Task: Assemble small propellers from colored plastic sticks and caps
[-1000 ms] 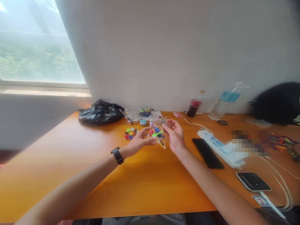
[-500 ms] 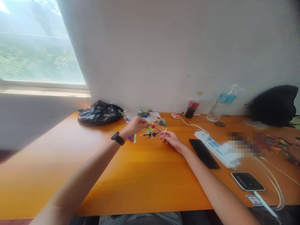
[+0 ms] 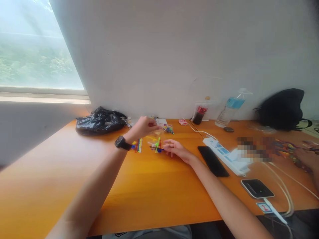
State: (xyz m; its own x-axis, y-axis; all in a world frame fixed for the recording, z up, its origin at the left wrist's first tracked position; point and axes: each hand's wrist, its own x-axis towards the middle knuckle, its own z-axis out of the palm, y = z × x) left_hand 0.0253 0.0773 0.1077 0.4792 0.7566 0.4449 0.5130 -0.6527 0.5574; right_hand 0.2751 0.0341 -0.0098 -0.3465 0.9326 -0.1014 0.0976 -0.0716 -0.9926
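Note:
A small construction of coloured plastic sticks and connectors (image 3: 157, 146), with green and dark blue parts, is low over the table between my hands. My right hand (image 3: 176, 150) has its fingertips closed on the right side of it. Above it and to the left, my left hand (image 3: 146, 126), with a black watch on the wrist, has its fingers drawn together in a pinch. What it pinches, if anything, is too small to tell. Loose coloured plastic sticks (image 3: 139, 146) lie beside the left wrist. More coloured pieces (image 3: 168, 129) lie behind my hands.
A black plastic bag (image 3: 99, 122) sits at the back left. At the right are a black phone (image 3: 213, 161), a white power strip (image 3: 224, 154), a cola bottle (image 3: 199, 115), a water bottle (image 3: 228, 113) and a black bag (image 3: 281, 108). Another person's hand (image 3: 309, 156) is at the far right.
My left hand has come off the construction and risen slightly. The construction sits lower in my right hand, and the white stick there no longer shows. Another person's hand has appeared at right.

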